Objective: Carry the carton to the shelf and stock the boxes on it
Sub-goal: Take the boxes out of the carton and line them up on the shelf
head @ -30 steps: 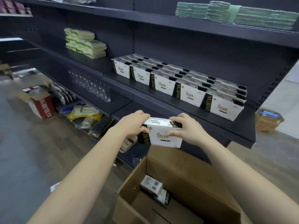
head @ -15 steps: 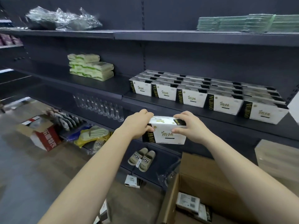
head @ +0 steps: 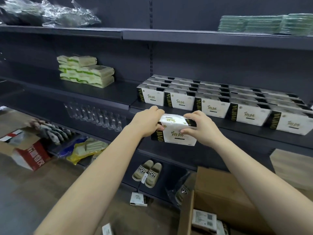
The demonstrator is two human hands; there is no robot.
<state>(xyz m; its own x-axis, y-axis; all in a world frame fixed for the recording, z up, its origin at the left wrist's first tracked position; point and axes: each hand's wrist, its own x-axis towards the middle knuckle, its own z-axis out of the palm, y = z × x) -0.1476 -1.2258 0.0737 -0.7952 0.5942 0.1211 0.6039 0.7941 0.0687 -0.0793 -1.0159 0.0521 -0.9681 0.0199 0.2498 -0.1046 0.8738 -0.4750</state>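
The left hand (head: 149, 122) and right hand (head: 201, 128) grip the white-and-black cardboard box (head: 177, 135) by its ends, level and label-forward, just before the dark metal shelf (head: 237, 128), seemingly to match the stocked row (head: 211, 106) at two o'clock.

The left hand (head: 147, 122), right hand (head: 201, 128) and both forearms (head: 101, 175) are bare.

- A dark grey metal shelving unit (head: 211, 39) spans the view from 9 to 3 o'clock, with several tiers one above another.
- A slotted upright (head: 151, 12) runs down its back at 12 o'clock.
- The back panel (head: 220, 65) is the same flat dark grey.
- Grey-brown wood-grain floor (head: 33, 192) lies at 7 o'clock.
- Light is soft and even, with a faint sheen on the shelf edges.
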